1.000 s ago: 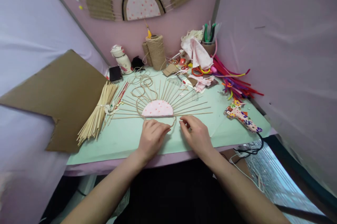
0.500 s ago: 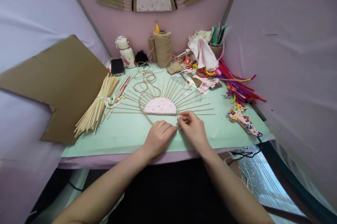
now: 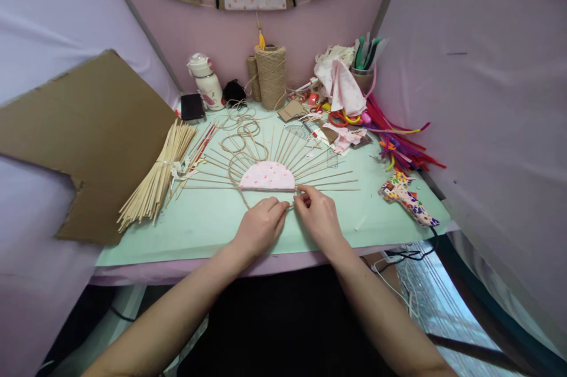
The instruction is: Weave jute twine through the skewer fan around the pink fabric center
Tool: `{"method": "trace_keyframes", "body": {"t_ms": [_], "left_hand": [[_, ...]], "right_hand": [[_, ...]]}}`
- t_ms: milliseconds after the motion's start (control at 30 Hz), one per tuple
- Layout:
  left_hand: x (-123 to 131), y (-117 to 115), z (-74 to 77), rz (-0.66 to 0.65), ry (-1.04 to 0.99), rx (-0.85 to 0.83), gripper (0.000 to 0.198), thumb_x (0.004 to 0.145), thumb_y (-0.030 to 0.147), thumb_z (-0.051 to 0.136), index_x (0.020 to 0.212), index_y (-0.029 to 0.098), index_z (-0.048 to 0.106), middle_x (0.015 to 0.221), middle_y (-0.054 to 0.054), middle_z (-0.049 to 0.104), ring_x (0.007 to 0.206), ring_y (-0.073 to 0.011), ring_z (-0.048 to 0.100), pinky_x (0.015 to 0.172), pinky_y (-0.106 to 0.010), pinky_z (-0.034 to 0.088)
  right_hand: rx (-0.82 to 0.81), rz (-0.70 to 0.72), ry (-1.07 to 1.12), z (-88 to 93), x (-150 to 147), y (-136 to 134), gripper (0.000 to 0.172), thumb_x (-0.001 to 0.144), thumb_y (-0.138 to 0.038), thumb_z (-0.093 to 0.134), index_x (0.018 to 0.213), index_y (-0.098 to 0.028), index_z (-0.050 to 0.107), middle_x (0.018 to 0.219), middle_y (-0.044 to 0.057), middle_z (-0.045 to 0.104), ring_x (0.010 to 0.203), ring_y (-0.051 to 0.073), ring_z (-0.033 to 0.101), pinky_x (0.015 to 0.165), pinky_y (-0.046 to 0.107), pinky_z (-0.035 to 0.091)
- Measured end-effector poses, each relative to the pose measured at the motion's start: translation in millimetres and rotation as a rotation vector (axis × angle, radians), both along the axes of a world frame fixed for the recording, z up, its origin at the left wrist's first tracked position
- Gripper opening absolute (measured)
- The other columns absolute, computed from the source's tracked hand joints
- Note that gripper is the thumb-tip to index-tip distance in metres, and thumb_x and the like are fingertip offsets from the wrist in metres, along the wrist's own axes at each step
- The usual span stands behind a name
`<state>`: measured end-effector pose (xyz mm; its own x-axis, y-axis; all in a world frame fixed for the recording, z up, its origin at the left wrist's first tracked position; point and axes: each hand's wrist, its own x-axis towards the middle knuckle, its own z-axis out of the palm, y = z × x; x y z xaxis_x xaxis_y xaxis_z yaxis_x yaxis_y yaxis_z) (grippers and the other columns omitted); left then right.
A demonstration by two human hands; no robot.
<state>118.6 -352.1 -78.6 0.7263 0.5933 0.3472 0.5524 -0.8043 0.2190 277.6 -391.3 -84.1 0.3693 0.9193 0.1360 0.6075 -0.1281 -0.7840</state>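
Observation:
A pink spotted half-circle lies flat on the table, straight edge towards me, with thin wooden sticks fanning out from its curve. Jute twine runs from loose loops behind, past the half-circle's left side, down to my left hand. That hand is closed, pinching the twine just below the straight edge. My right hand is closed too, thumb and forefinger pinching the twine's end close to the half-circle's lower right corner. The fingertips partly hide the twine there.
At left lie a bundle of sticks and a large cardboard piece. Twine spools, a bottle and a phone stand behind. To the right are pipe cleaners, fabric scraps and a patterned glue gun.
My right hand has moved slightly up and left, its fingertips nearer the half-circle's corner. My left hand has shifted a little left, still on the twine. The camera view has tilted slightly.

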Motion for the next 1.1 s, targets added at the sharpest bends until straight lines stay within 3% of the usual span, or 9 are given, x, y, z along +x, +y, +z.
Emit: {"method": "trace_keyframes", "body": {"t_ms": [200, 400, 567, 833, 1100], "left_hand": [[6, 1, 0.1, 0.047, 0.015, 0.036, 0.029, 0.097, 0.030, 0.041, 0.087, 0.019, 0.067, 0.072, -0.004, 0.059, 0.071, -0.0162, 0.056, 0.064, -0.029, 0.043], [9, 2, -0.7, 0.001, 0.041, 0.036, 0.025, 0.096, 0.026, 0.044, 0.085, 0.019, 0.066, 0.074, -0.004, 0.061, 0.072, -0.0173, 0.056, 0.065, -0.030, 0.043], [6, 2, -1.7, 0.014, 0.059, 0.016, 0.024, 0.095, 0.024, 0.045, 0.083, 0.018, 0.066, 0.076, -0.005, 0.061, 0.073, -0.0183, 0.056, 0.067, -0.031, 0.044], [10, 3, 0.3, 0.068, 0.041, -0.029, 0.023, 0.094, 0.023, 0.044, 0.083, 0.017, 0.064, 0.079, -0.007, 0.061, 0.076, -0.0194, 0.057, 0.071, -0.033, 0.045], [11, 2, 1.3, 0.095, 0.076, -0.076, 0.023, 0.094, 0.023, 0.044, 0.082, 0.017, 0.063, 0.080, -0.007, 0.061, 0.079, -0.0196, 0.058, 0.072, -0.032, 0.045]], "right_hand": [[0.002, -0.032, 0.103, -1.2, 2, 3, 0.030, 0.081, -0.026, 0.058, 0.109, -0.018, 0.061, 0.075, 0.002, 0.070, 0.068, 0.019, 0.065, 0.071, 0.031, 0.048], [0.030, -0.020, -0.056, -3.2, 0, 4, 0.018, 0.083, -0.021, 0.054, 0.095, -0.019, 0.068, 0.083, 0.006, 0.070, 0.077, 0.021, 0.063, 0.078, 0.035, 0.047], [0.125, 0.013, -0.106, -5.8, -5, 1, 0.024, 0.085, -0.016, 0.046, 0.100, -0.017, 0.065, 0.099, 0.011, 0.066, 0.092, 0.024, 0.061, 0.086, 0.038, 0.047], [0.168, -0.031, 0.013, -8.3, -3, -1, 0.025, 0.086, -0.017, 0.047, 0.111, -0.018, 0.049, 0.103, 0.010, 0.068, 0.092, 0.022, 0.061, 0.085, 0.038, 0.046], [0.294, 0.003, -0.181, -12.7, 2, 2, 0.023, 0.089, -0.015, 0.045, 0.112, -0.017, 0.048, 0.098, 0.012, 0.068, 0.097, 0.027, 0.056, 0.086, 0.043, 0.047]]}}
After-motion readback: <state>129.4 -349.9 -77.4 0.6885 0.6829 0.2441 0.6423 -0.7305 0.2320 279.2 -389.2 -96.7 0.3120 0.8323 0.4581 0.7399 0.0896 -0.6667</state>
